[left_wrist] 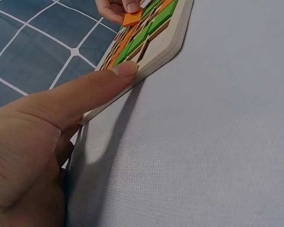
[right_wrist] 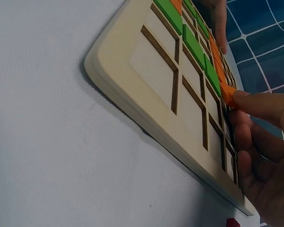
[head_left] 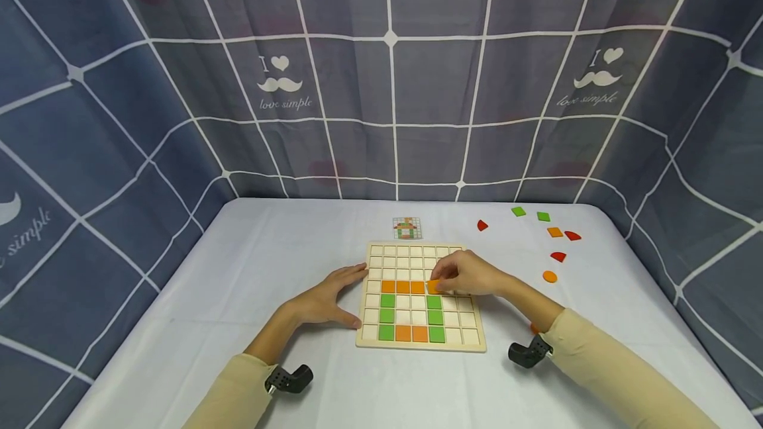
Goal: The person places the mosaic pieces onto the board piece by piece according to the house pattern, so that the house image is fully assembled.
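Observation:
A pale wooden grid board (head_left: 421, 348) lies on the table, with green and orange square tiles sitting in some of its cells. Between thumb and fingers, my right hand (head_left: 473, 273) pinches an orange square tile (right_wrist: 229, 93), tilted at the right end of the orange row, just above a green tile (head_left: 434, 302). My left hand (head_left: 324, 296) rests against the board's left edge, fingers extended and thumb (left_wrist: 125, 70) touching the rim. Whether the pinched tile touches its cell I cannot tell.
Behind the board lies a small pattern card (head_left: 407, 228). Loose pieces are scattered to the right: green diamonds (head_left: 518, 211), red wedges (head_left: 558, 257), an orange square (head_left: 555, 232) and an orange disc (head_left: 550, 277). Another orange piece (head_left: 534, 328) is partly hidden by my right forearm. Curtains surround the table.

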`<state>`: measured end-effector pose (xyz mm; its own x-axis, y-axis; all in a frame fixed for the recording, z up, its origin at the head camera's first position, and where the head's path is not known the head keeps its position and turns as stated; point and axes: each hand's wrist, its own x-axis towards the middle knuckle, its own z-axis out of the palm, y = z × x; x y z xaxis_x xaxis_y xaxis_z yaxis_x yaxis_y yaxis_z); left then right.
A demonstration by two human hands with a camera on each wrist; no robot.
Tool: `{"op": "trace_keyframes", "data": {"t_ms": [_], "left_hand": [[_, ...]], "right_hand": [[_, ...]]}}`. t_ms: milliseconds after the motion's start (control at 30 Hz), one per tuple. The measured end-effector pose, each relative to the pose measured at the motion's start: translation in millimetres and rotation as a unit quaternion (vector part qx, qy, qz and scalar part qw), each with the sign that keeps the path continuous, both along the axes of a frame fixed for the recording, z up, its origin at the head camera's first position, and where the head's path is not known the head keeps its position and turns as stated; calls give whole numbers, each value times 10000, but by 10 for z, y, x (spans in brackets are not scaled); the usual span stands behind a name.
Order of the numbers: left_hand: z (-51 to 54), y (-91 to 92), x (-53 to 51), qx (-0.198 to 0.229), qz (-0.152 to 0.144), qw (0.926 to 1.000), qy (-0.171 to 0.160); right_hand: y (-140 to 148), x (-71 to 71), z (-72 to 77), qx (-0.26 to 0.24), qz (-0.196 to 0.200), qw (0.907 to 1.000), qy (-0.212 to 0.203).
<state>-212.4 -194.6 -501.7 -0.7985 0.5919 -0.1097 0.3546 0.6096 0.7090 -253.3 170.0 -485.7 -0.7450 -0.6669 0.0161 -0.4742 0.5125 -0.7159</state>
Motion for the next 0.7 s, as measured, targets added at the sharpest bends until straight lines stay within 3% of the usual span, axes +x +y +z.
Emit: {"op": "trace_keyframes", "data": {"t_ms": [233,500,700], "left_hand": [[5,1,-7,-20,-29,10000,7],[15,4,-6,-31,-15,10000,26],[13,3,1,7,-40,10000,-12]], "right_hand": [[-29,-8,-37,89,23,9992,380],[-96,30,-32,363,82,9909,1292],[-107,71,-9,462,119,9914,1220]]}}
